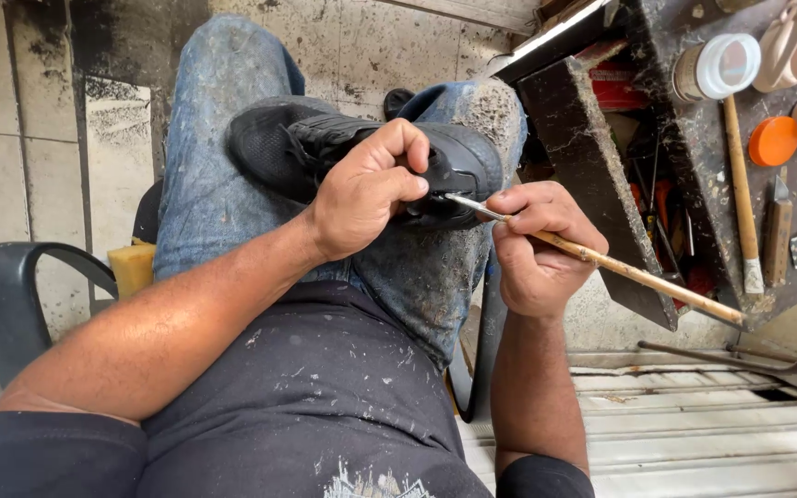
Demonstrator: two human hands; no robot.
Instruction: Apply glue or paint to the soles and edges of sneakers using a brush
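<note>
At frame centre, left hand (366,189) fingers clamp the black shoe (362,152) on the knee; right hand (537,244) pinches a brush (620,267), best held low, strokes short.

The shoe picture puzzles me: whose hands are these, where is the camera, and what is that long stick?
There is no machine here. One camera sits on a person's head and looks down, so you see that person's own arms and lap. The left hand holds a black shoe steady on the knee. The right hand holds a thin brush like a pen, its tip touching the shoe's edge. To the right is a dirty workbench with a jar, an orange lid and wooden-handled tools.
</note>
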